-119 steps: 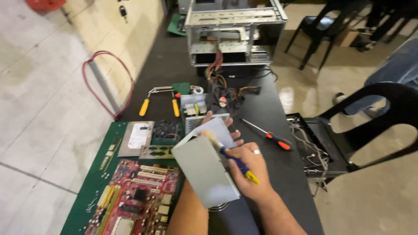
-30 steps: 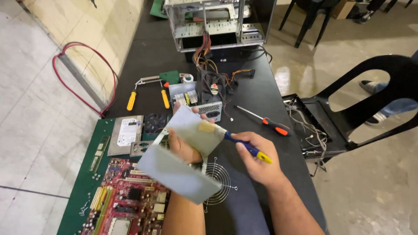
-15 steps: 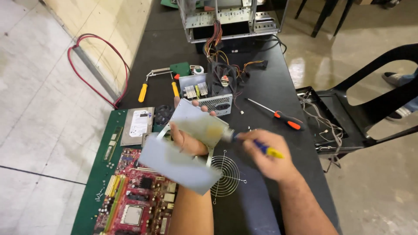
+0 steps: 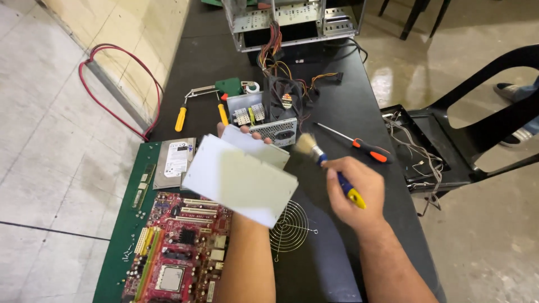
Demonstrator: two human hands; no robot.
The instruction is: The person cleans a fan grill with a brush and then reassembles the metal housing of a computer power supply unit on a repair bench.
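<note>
My left hand [image 4: 242, 130] holds up a grey metal cover panel [image 4: 238, 179] over the table; only the fingertips show past its far edge. My right hand [image 4: 353, 191] grips a small paintbrush [image 4: 328, 168] with a blue and yellow handle. Its pale bristles point up and left, just off the panel's right corner, apart from it. Beyond the panel lies an opened power supply [image 4: 264, 115] with a fan and a bundle of coloured wires.
A red motherboard [image 4: 174, 247] and a hard drive [image 4: 175, 160] lie on a green mat [image 4: 120, 241] at left. A wire fan grille [image 4: 292, 230], an orange screwdriver [image 4: 359, 145], yellow-handled pliers [image 4: 193, 104], an open computer case [image 4: 292, 19], a black chair [image 4: 477, 129].
The brush has lifted off the panel and moved right, bristles now clear of it. The panel has tilted flatter toward me. The camera has drifted slightly.
</note>
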